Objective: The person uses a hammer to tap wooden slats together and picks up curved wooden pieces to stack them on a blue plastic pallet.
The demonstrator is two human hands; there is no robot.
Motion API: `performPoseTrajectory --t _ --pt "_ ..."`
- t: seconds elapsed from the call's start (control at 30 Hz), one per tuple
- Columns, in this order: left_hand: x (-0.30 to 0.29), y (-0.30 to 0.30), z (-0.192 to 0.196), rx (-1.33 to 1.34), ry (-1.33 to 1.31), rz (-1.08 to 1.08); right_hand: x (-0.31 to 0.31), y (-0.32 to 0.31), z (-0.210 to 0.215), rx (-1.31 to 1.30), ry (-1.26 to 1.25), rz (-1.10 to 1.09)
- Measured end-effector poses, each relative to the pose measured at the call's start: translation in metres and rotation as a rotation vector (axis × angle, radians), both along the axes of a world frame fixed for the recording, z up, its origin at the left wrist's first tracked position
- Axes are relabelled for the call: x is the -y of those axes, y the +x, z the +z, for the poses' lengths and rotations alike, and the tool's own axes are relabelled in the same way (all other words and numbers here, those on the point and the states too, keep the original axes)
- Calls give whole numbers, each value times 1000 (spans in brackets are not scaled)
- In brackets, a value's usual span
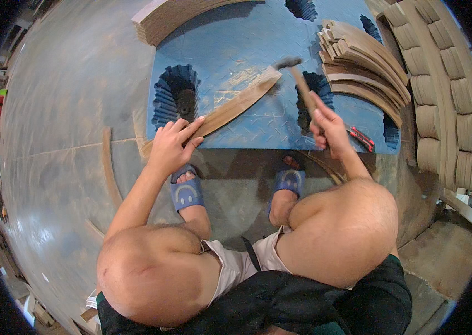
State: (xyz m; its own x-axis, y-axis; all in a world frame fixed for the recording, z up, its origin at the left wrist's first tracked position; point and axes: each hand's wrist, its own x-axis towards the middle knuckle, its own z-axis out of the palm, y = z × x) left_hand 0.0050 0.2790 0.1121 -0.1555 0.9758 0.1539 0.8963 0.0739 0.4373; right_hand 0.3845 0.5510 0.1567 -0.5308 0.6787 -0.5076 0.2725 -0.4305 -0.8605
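"In the head view, where is the wood?"

"The curved wooden strip [236, 106] lies aslant on the blue tabletop [230, 47]. Its near end is by the left front corner, partly hidden by the left hand [173, 142]."

"And the fingers?"

"The left fingers [184, 127] grasp across the strip, thumb toward its near side. The right hand [330, 127] is wrapped around the handle of a hammer [301, 85], its head at the strip's far tip. I can't tell whether the head touches."

"What makes for good work here?"

"I'd press the strip flat, leave the left hand well back from that tip, and strike lightly and squarely; a glancing blow could split the thin end."

"Is there room?"

"Beyond the tip, some bare blue surface. On the right, the swing should clear the stack of curved strips [361, 61] and the red-and-black cutter [362, 139] near the front edge. I'd mind the ribbed opening [314, 95] below the handle, and the left opening [177, 92] beside the strip: wood over a gap may give. The slippered feet [187, 192] are near the front edge too."
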Motion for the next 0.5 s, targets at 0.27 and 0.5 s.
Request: performPoseTrajectory --t 0.27,0.5 --pt "6 -3 -2 -25 -32 14 29 -17 -16 54 136 332" --pt "-1 -1 0 -8 -52 -7 57 -28 16 266 1183 588"
